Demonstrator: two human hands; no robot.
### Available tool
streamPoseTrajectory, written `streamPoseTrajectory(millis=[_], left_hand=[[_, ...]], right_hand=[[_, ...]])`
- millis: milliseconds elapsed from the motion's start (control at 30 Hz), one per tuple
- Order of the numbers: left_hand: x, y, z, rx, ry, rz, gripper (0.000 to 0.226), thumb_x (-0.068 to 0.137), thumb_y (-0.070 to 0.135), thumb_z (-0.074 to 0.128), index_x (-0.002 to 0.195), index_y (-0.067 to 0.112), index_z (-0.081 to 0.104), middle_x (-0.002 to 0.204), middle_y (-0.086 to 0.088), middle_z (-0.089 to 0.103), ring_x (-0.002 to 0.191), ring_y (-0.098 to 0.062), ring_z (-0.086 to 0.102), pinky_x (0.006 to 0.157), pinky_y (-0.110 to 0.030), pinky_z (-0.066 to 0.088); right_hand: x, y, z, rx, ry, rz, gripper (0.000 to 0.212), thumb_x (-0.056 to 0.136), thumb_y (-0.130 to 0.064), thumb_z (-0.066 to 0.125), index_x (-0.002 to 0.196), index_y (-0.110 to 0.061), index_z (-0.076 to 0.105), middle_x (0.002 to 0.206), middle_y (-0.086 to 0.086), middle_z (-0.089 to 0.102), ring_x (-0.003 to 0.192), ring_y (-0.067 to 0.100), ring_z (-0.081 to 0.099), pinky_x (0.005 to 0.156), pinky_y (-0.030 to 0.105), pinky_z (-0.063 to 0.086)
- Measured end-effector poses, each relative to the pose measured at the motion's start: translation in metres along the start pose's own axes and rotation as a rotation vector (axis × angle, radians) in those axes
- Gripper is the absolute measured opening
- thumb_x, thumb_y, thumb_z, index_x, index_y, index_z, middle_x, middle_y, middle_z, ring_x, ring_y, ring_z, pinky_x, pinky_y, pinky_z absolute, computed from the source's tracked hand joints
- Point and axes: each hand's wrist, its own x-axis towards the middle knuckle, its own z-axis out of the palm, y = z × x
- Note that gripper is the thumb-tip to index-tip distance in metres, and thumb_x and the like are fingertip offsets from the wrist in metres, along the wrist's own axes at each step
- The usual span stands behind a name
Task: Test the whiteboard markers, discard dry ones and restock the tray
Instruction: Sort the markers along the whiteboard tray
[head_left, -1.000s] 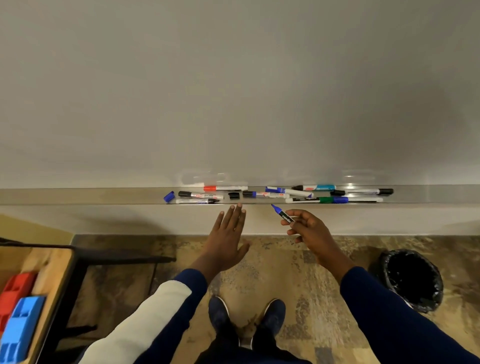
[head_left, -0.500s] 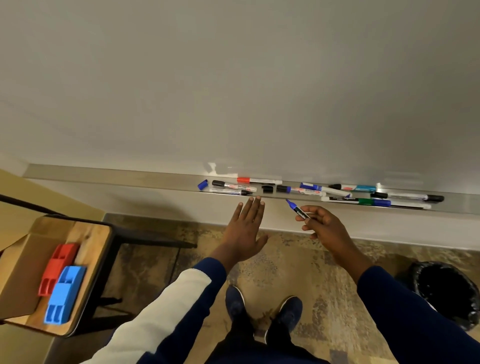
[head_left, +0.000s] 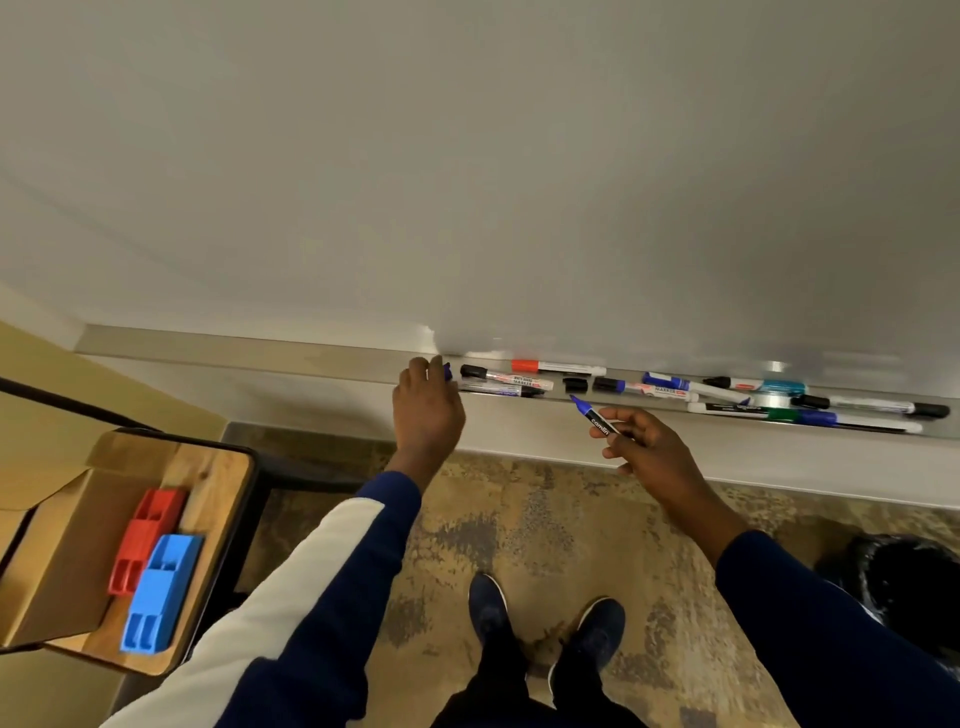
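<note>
Several whiteboard markers (head_left: 675, 387) lie in the grey tray (head_left: 260, 349) along the foot of the whiteboard (head_left: 467, 156). My right hand (head_left: 649, 449) pinches an uncapped blue marker (head_left: 592, 415), tip pointing up and left, just below the tray. My left hand (head_left: 428, 402) reaches to the left end of the marker row, its fingers curled round a loose blue cap (head_left: 447, 371) on the tray. A loose black cap (head_left: 574, 384) lies among the markers.
A wooden stool (head_left: 218, 478) at the left carries a cardboard box (head_left: 62, 561) with a red holder (head_left: 145, 535) and a blue holder (head_left: 158, 592). A black-lined waste bin (head_left: 909, 582) stands on the floor at the right.
My left hand moved up and left from below the tray onto the blue cap and closed on it. The view swung left and down. My right hand kept its marker.
</note>
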Motion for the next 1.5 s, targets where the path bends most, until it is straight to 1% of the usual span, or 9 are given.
streamPoseTrajectory(millis=[167, 467, 633, 800, 933, 1067, 1233, 1300, 1500], left_hand=[[0.022, -0.015, 0.003, 0.027, -0.057, -0.085, 0.028, 0.1, 0.023, 0.053, 0.122, 0.006, 0.057, 0.12, -0.015, 0.055, 0.105, -0.033, 0.052, 0.086, -0.042, 0.047], [0.033, -0.024, 0.01, -0.05, -0.061, -0.043, 0.021, 0.097, 0.023, 0.058, 0.108, 0.007, 0.065, 0.108, -0.014, 0.06, 0.096, -0.031, 0.054, 0.083, -0.043, 0.048], [0.03, -0.019, 0.002, -0.317, -0.046, -0.11, 0.016, 0.092, 0.021, 0.067, 0.104, 0.013, 0.059, 0.097, -0.006, 0.062, 0.086, -0.023, 0.058, 0.077, -0.039, 0.054], [0.02, 0.002, -0.02, -0.671, -0.123, -0.115, 0.014, 0.093, 0.016, 0.069, 0.107, 0.016, 0.064, 0.093, -0.001, 0.066, 0.077, -0.014, 0.06, 0.067, -0.015, 0.047], [0.012, 0.025, -0.038, -1.033, -0.229, -0.168, 0.019, 0.097, 0.01, 0.064, 0.115, 0.013, 0.068, 0.095, -0.021, 0.067, 0.075, -0.014, 0.065, 0.064, -0.025, 0.054], [0.004, 0.044, -0.05, -1.169, -0.251, -0.141, 0.02, 0.099, 0.009, 0.06, 0.116, 0.013, 0.069, 0.097, -0.023, 0.069, 0.075, -0.016, 0.062, 0.064, -0.03, 0.053], [-0.003, 0.063, -0.065, -1.221, -0.322, -0.103, 0.023, 0.101, 0.006, 0.054, 0.121, 0.005, 0.067, 0.09, -0.006, 0.07, 0.069, -0.011, 0.058, 0.064, -0.03, 0.053], [-0.005, 0.07, -0.07, -1.216, -0.337, -0.075, 0.024, 0.102, 0.006, 0.053, 0.121, 0.005, 0.067, 0.093, -0.008, 0.07, 0.068, -0.01, 0.057, 0.064, -0.029, 0.053], [-0.007, 0.086, -0.08, -1.182, -0.384, -0.035, 0.025, 0.102, 0.006, 0.052, 0.118, 0.012, 0.07, 0.097, -0.003, 0.072, 0.07, -0.008, 0.057, 0.068, -0.026, 0.054]], right_hand=[[0.003, -0.009, 0.015, -0.023, -0.01, -0.013, 0.03, 0.102, -0.011, 0.054, 0.128, -0.025, 0.062, 0.112, -0.007, 0.074, 0.095, 0.02, 0.07, 0.072, 0.029, 0.053], [0.004, -0.025, 0.031, -0.09, -0.003, -0.075, 0.031, 0.103, -0.013, 0.053, 0.129, -0.028, 0.061, 0.112, -0.009, 0.073, 0.09, 0.017, 0.071, 0.072, 0.035, 0.056], [0.001, -0.034, 0.039, -0.135, 0.001, -0.116, 0.03, 0.102, -0.014, 0.055, 0.128, -0.029, 0.061, 0.112, -0.011, 0.073, 0.082, 0.011, 0.072, 0.066, 0.029, 0.053], [-0.006, -0.045, 0.04, -0.183, 0.019, -0.155, 0.031, 0.102, -0.014, 0.056, 0.129, -0.028, 0.061, 0.11, -0.012, 0.073, 0.073, 0.009, 0.066, 0.056, 0.011, 0.046], [-0.012, -0.054, 0.038, -0.155, 0.039, -0.192, 0.031, 0.101, -0.013, 0.056, 0.128, -0.028, 0.061, 0.103, -0.014, 0.075, 0.063, 0.005, 0.057, 0.061, 0.023, 0.05], [-0.022, -0.061, 0.036, -0.121, 0.041, -0.216, 0.03, 0.1, -0.014, 0.056, 0.126, -0.03, 0.061, 0.1, -0.013, 0.075, 0.061, 0.008, 0.052, 0.062, 0.036, 0.048], [-0.035, -0.067, 0.028, -0.101, 0.037, -0.248, 0.031, 0.101, -0.014, 0.055, 0.126, -0.033, 0.061, 0.1, -0.013, 0.075, 0.058, 0.013, 0.047, 0.056, 0.034, 0.043], [-0.039, -0.069, 0.024, -0.095, 0.037, -0.257, 0.031, 0.102, -0.015, 0.055, 0.125, -0.035, 0.061, 0.1, -0.014, 0.075, 0.057, 0.013, 0.046, 0.054, 0.031, 0.042], [-0.048, -0.078, 0.018, -0.077, 0.069, -0.28, 0.029, 0.1, -0.014, 0.056, 0.122, -0.031, 0.062, 0.099, -0.011, 0.075, 0.06, 0.0, 0.051, 0.063, 0.029, 0.041]])
